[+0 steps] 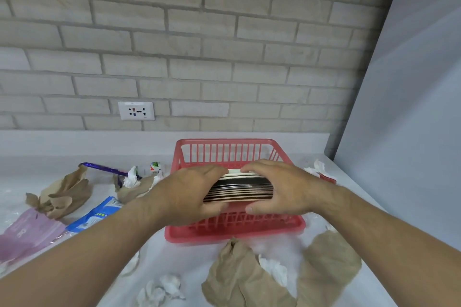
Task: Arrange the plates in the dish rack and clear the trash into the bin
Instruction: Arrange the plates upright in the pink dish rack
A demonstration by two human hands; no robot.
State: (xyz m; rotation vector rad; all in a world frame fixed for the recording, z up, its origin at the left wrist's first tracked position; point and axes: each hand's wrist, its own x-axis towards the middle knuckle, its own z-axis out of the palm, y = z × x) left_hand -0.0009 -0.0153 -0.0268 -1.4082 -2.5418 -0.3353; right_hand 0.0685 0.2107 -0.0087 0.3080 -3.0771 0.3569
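A stack of plates (pixel 239 188), dark and cream rims showing edge-on, stands between the two hands inside the red dish rack (pixel 224 142). It sits in the rack's near half. The left hand (pixel 189 194) grips the left end and the right hand (pixel 282 187) grips the right end. On each, the fingers curl over the top rim and the thumb presses the near side. The hands hide the stack's lower edge. Apart from the plates, the rack's visible slots are bare.

The rack sits toward the back right of the white worktop (pixel 37 167). At the front edge, just before the rack, lie two crumpled brown paper bags (pixel 239 279) with white tissue (pixel 274 269) between them. Toward the left edge lie a blue packet (pixel 97 217), a pink packet (pixel 27 234), more brown paper (pixel 64 194) and a purple wrapper (pixel 104 168).
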